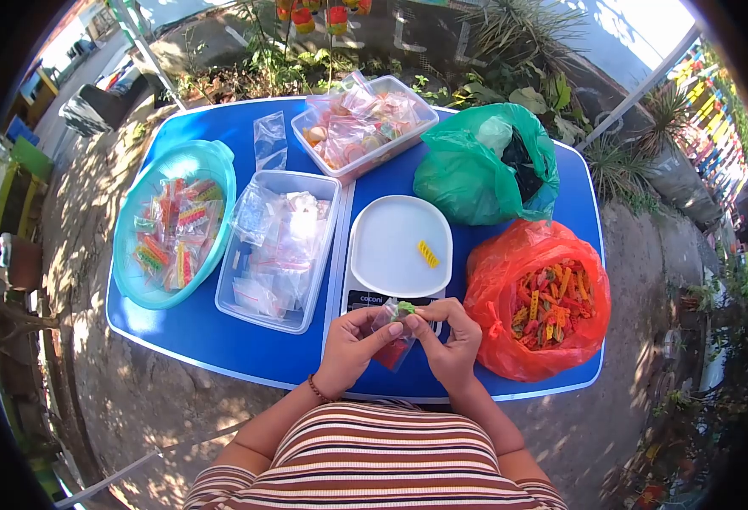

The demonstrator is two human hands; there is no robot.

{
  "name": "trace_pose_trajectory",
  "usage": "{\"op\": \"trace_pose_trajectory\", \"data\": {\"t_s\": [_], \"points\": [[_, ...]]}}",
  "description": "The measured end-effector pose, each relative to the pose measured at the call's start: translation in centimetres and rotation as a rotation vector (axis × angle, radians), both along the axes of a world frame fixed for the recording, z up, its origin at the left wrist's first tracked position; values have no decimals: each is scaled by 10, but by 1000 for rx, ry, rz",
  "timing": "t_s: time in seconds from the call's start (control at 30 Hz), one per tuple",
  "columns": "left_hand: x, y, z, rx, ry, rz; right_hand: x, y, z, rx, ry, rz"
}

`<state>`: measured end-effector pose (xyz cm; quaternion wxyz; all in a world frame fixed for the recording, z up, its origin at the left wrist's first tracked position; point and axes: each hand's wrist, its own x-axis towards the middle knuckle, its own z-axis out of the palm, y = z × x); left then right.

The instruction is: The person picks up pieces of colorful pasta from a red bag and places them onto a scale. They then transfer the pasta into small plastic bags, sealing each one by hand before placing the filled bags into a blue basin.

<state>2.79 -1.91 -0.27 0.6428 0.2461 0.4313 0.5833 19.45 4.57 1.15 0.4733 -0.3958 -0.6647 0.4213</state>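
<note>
In front of my chest, my left hand [350, 350] pinches a small clear zip bag [397, 354] with something red inside. My right hand [452, 347] is closed at the bag's mouth, its fingertips on a green piece [405, 307]; how far that piece is inside is hard to see. Just beyond my hands is a kitchen scale [365, 297] with a white tray [391, 229] on it. One yellow spiral piece [427, 253] lies on the tray. To the right, an open red plastic bag [497, 340] holds many red, orange, yellow and green spiral pieces [552, 310].
A turquoise basin [127, 263] at left holds filled packets [178, 225]. Next to it, a clear tub [306, 319] contains plastic bags. Another tub [348, 170] of packets stands behind, beside a green plastic bag [459, 174]. All rest on a blue table [187, 340].
</note>
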Motion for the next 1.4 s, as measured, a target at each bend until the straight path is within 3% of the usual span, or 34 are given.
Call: {"op": "trace_pose_trajectory", "data": {"t_s": [0.1, 0.2, 0.3, 0.4, 0.53, 0.63, 0.73, 0.8, 0.93, 1.1, 1.23, 1.4], "points": [[0, 2, 3, 39, -21, -33, -1, -1, -4, 131, 33, -97], [-3, 3, 6, 63, 55, -112, 1, -1, -8, 103, 145, -16], [-8, 3, 9, 18, 145, -139, 2, -3, 1, -230, 308, 84], [-8, 2, 10, 37, 99, -125, 19, 17, 14, -44, -60, 340], [-7, 3, 16, 44, 7, -103, 31, 25, 7, -52, -62, 325], [-15, 4, 10, 37, 246, -195, 34, 22, 2, -190, 38, 322], [-14, 5, 12, 55, 279, -195, 33, 21, 0, -257, 83, 335], [-12, 4, 10, 58, 261, -160, 33, 19, 2, -300, 43, 343], [-6, 3, 9, 54, 238, -80, 31, 21, 2, -146, -41, 367], [-9, 3, 8, 32, 190, -123, 32, 18, 9, -326, -47, 397], [-6, 1, 15, 61, -2, -237, 32, 14, -6, -290, 61, 288], [-10, 3, 4, 38, 238, -249, 28, 10, -15, -224, 216, 229]]}}
